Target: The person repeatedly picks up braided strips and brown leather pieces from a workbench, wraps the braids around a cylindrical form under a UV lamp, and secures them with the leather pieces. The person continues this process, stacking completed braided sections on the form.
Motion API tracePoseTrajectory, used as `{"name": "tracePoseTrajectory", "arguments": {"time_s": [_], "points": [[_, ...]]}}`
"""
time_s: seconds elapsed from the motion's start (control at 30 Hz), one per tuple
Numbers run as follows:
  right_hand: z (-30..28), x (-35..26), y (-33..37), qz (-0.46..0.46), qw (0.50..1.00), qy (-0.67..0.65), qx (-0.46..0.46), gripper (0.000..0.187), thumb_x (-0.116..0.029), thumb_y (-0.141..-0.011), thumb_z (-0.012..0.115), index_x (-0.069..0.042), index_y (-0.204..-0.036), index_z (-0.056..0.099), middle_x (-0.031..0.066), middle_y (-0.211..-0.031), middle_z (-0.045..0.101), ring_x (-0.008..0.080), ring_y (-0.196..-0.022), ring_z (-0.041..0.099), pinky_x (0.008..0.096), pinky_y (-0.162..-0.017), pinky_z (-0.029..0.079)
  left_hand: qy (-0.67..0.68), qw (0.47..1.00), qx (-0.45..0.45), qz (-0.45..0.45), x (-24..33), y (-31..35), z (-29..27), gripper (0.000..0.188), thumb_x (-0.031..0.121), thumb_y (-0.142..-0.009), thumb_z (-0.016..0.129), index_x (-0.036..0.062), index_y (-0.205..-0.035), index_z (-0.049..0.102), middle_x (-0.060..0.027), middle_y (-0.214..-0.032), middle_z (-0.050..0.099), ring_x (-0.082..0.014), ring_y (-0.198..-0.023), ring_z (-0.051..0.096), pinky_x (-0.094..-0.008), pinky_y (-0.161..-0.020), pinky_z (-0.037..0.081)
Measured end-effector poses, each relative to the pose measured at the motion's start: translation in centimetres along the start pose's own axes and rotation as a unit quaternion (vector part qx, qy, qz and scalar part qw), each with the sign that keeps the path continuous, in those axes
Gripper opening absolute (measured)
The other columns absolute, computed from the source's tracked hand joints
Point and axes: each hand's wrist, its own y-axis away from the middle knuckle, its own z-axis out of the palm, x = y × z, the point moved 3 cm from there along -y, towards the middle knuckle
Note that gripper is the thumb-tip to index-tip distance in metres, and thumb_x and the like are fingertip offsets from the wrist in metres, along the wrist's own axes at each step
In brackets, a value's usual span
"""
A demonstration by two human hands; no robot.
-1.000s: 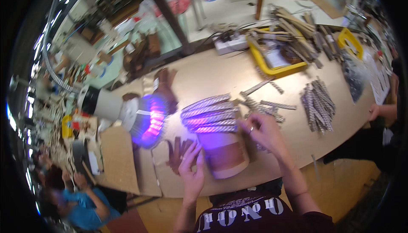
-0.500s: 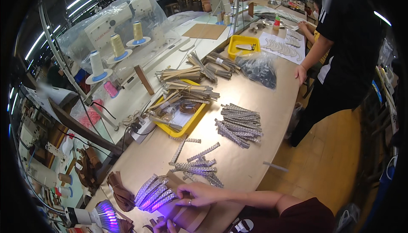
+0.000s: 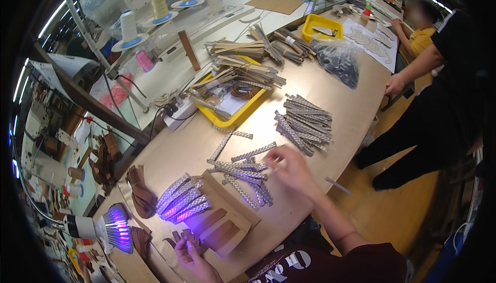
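Note:
My right hand (image 3: 292,169) is over the near-right edge of a loose pile of grey-and-white braided strips (image 3: 240,167). Its fingers are bent and apart, slightly blurred, close to the strip ends. Low in the view, my left hand (image 3: 195,260) has thumb and fingers closed on short dark brown strips (image 3: 189,239). Beside it lies a tan board (image 3: 243,214) with broad brown strips (image 3: 219,230) flat on it. A fanned row of braided strips (image 3: 181,199) sits at the board's far-left edge under violet light.
A lit lamp (image 3: 114,228) stands at the lower left, near a brown strip bundle (image 3: 139,192). Farther off are a yellow tray (image 3: 223,123) of strips, a larger braided pile (image 3: 305,123) and a plastic bag (image 3: 336,61). A person in black (image 3: 429,107) stands at the table's right edge.
My right hand has left the board and moved away to the right, to the loose braided strips. My left hand shows more fully beside the brown strips. The view has shifted.

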Motion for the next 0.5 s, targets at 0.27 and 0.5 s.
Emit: {"name": "tracePoseTrajectory", "arguments": {"time_s": [0.27,0.5], "points": [[-3.8,3.9,-2.1,0.006,0.925,0.348,0.152,0.026,-0.02,-0.079,0.076,-0.009,-0.1,0.064,0.0082,-0.087,0.062,0.028,-0.085,0.061,0.0404,-0.076,0.048,-0.189,0.967,0.086,0.146,4.4,1.7,2.2,0.018,0.005,-0.097,0.052,-0.0009,-0.114,0.055,-0.0088,-0.112,0.056,-0.0148,-0.1,0.055,-0.0311,-0.092,0.044],[-4.3,5.3,-2.2,0.165,0.953,0.251,0.032,0.019,-0.025,-0.087,0.068,-0.008,-0.094,0.062,0.0104,-0.085,0.064,0.0322,-0.084,0.061,0.0441,-0.076,0.047,-0.173,0.97,0.034,0.166,5.7,2.9,4.1,0.01,0.002,-0.095,0.053,-0.0001,-0.104,0.055,-0.0119,-0.115,0.056,-0.0157,-0.093,0.055,-0.0306,-0.088,0.044]]}}
